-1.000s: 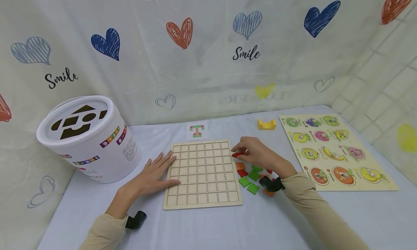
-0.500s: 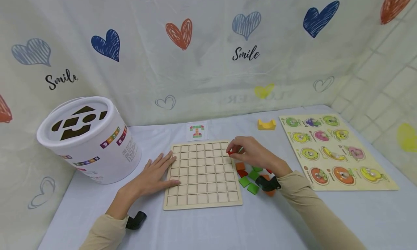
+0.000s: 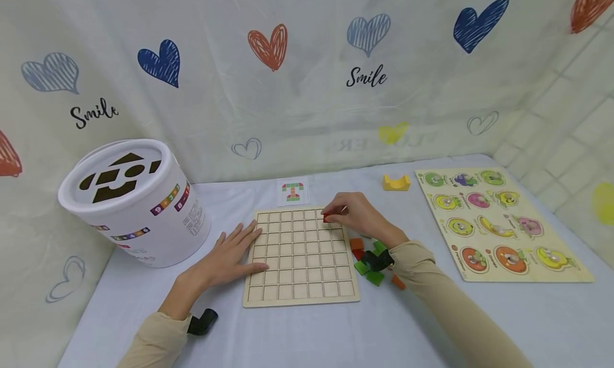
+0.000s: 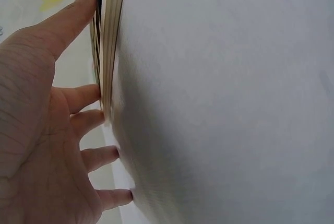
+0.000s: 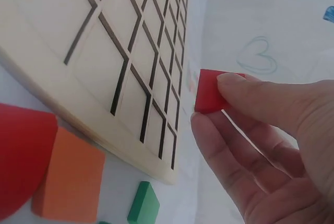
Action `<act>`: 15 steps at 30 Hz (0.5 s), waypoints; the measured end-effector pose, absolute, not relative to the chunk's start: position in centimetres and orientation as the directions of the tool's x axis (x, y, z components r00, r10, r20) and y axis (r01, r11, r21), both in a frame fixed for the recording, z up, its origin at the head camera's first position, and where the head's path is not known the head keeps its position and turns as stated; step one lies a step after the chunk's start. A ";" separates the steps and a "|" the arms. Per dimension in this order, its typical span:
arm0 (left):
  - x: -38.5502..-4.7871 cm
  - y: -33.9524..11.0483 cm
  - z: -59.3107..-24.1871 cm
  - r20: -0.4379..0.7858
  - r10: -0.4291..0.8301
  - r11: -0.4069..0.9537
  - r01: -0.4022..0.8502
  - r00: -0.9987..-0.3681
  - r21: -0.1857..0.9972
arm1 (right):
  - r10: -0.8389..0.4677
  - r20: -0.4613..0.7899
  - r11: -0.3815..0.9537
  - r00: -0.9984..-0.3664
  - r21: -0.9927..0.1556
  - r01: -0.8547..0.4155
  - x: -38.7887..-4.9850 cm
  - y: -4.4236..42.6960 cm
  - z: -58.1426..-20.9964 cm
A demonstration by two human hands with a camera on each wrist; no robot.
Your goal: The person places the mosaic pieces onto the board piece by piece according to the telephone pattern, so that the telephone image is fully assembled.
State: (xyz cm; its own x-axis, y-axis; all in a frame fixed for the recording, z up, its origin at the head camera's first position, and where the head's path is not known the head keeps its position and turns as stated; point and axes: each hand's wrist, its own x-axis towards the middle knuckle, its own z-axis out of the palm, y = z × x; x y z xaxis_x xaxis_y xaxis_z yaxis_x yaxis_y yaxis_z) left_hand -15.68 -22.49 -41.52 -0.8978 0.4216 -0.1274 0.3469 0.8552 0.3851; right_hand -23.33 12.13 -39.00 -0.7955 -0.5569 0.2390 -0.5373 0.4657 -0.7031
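Observation:
A wooden grid board [image 3: 295, 261] lies flat on the table, its squares holding no pieces. Spread fingers of my left hand [image 3: 227, 261] rest on the board's left edge, the thumb on its rim. Over the top right squares, my right hand [image 3: 357, 216] pinches a red tile [image 5: 209, 91] between thumb and fingers. In the right wrist view the tile appears raised off the board. To the board's right are several loose pieces, among them an orange tile [image 5: 73, 182], a rounded red tile [image 5: 23, 156] and a green tile [image 3: 374, 278], some partly hidden by the wrist camera.
Behind the board lies a card [image 3: 293, 191] with a T-shaped pattern of coloured pieces. A large white bucket [image 3: 184, 221] with a shape-cut lid stands at left. A yellow arched block [image 3: 396, 184] and a fruit puzzle board [image 3: 458, 251] are at right.
My right hand has carried the red tile leftward from beside the board to above its top right squares. My left hand stays on the board's left edge.

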 end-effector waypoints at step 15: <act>-15.7 -22.4 -41.5 -0.131 0.422 0.849 0.340 -0.897 0.404 | -0.595 0.172 0.510 -0.785 -0.674 -0.534 -24.1 11.1 -40.2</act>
